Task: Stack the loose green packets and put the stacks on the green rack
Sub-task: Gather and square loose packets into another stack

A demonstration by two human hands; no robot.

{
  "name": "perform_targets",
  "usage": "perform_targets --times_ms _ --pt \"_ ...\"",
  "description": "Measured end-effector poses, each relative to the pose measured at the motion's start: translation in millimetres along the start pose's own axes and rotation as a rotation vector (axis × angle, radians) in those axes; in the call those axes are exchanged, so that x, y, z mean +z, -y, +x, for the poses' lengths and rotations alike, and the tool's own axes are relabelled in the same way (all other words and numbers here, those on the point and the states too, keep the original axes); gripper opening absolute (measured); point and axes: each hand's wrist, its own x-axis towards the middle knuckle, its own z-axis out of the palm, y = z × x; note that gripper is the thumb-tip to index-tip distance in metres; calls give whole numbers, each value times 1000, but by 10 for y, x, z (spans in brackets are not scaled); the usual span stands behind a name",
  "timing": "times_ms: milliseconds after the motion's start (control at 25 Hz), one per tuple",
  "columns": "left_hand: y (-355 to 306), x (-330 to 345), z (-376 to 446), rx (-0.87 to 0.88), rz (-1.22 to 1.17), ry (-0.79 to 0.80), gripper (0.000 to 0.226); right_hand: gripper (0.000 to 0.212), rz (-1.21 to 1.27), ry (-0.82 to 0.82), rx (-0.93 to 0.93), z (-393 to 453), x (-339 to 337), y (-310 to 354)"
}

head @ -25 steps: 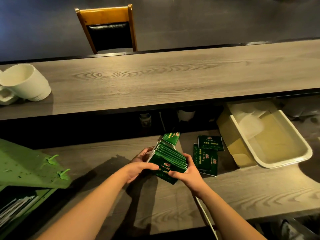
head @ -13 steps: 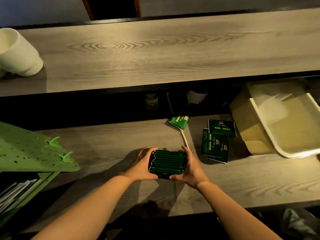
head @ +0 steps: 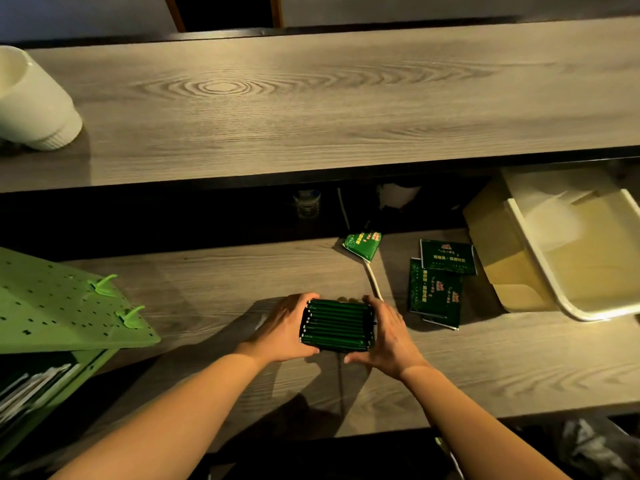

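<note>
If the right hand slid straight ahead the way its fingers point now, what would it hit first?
Probably the white cord just beyond the right hand, then the lone green packet at the back. The flat packets lie off to its right, likely missed, though depth is unclear.

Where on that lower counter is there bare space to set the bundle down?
Bare wood lies between the green rack and the left hand, and in front of the right hand. It is crowded between the loose packets, cord and bin.
</note>
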Motion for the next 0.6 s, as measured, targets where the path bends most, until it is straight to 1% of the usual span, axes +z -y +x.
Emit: perform_targets --times_ms 80,160,200,320,360,440,480,560,600 --pt "64 70 -23 -45 -12 65 92 111 22 28 6 15 36 8" --pt "72 90 -31 -86 -36 97 96 101 60 30 41 25 69 40" --pt "49 62 -31 -110 -52 117 95 97 78 37 61 32 60 66" --pt "20 -48 -8 -134 -138 174 80 94 169 72 106 26 -6 113" --pt "6 -111 -14 -142 -165 213 78 94 243 91 119 0 -39 144" --pt "-32 -210 -33 -150 -284 245 81 93 418 128 162 -59 -126 246" --pt "-50 -253 -39 -168 -368 222 87 90 504 110 176 -88 -166 291" --pt "-210 -411 -79 -260 -549 123 101 86 655 55 226 -132 -274 419" --pt "-280 -477 -99 -280 -674 63 101 87 718 34 247 -135 -337 507"
